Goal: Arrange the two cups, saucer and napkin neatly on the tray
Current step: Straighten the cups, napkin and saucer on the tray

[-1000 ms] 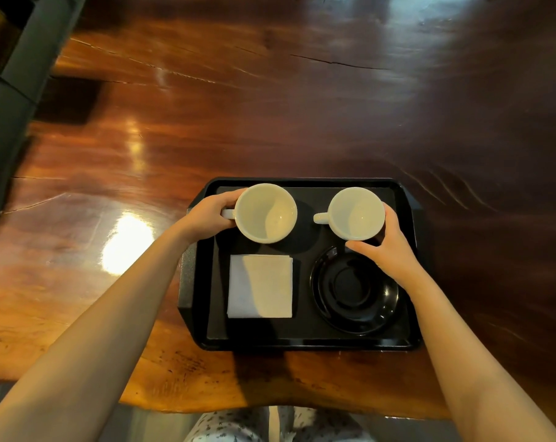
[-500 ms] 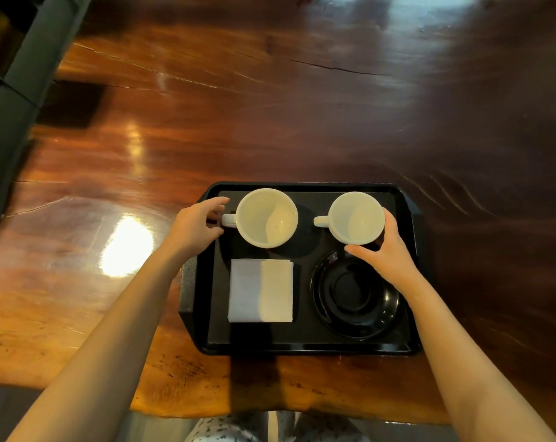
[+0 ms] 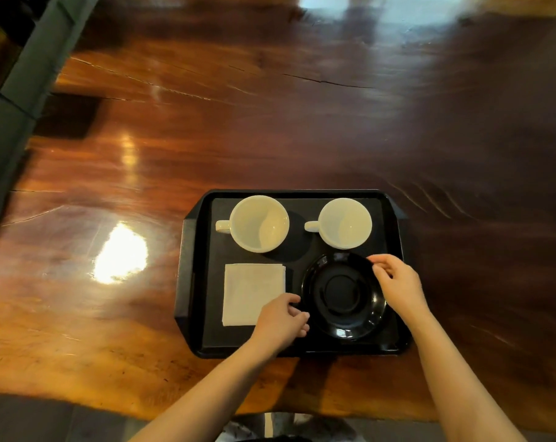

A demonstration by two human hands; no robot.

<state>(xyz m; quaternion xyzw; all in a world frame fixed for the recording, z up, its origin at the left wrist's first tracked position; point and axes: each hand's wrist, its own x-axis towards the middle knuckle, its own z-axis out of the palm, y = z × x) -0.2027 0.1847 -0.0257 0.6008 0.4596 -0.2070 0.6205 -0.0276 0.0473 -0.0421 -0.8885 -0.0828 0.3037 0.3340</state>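
Observation:
A black tray [image 3: 187,282] lies on the wooden table near its front edge. Two empty white cups stand upright along the tray's far side, the left cup [image 3: 259,223] and the right cup [image 3: 345,223], both handles pointing left. A folded white napkin [image 3: 248,288] lies flat at the near left. The black saucer [image 3: 340,295] sits at the near right. My left hand [image 3: 280,320] curls its fingers against the saucer's left rim and covers the napkin's near right corner. My right hand [image 3: 398,282] pinches the saucer's upper right rim.
The glossy dark wooden table [image 3: 270,122] stretches far beyond the tray, with a bright glare patch [image 3: 120,253] to the tray's left. A grey beam [image 3: 21,100] runs along the table's left side. The table's front edge [image 3: 142,406] is just below the tray.
Both hands have left the cups and come down to the saucer, the left to its left rim, the right to its upper right rim. The cups stand where they were.

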